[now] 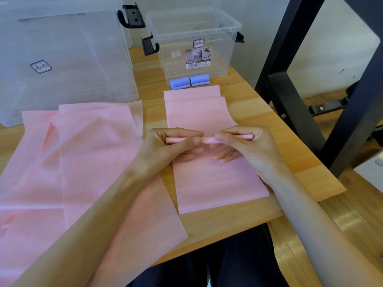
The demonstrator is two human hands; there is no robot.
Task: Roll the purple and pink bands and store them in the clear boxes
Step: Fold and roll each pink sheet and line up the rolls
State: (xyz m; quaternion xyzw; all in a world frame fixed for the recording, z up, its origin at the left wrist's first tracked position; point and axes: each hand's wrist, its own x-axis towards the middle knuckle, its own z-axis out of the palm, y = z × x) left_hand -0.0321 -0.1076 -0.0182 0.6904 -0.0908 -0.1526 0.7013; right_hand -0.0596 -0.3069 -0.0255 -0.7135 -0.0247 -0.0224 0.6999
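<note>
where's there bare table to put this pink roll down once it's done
Bare wood shows right of the pink band being rolled, out to the table edge, and in a strip between the large clear box and small clear box. The left side is crowded with loose pink bands.

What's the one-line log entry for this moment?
rolling pink band | left hand, right hand pinch roll | two purple rolls outside small box
</note>
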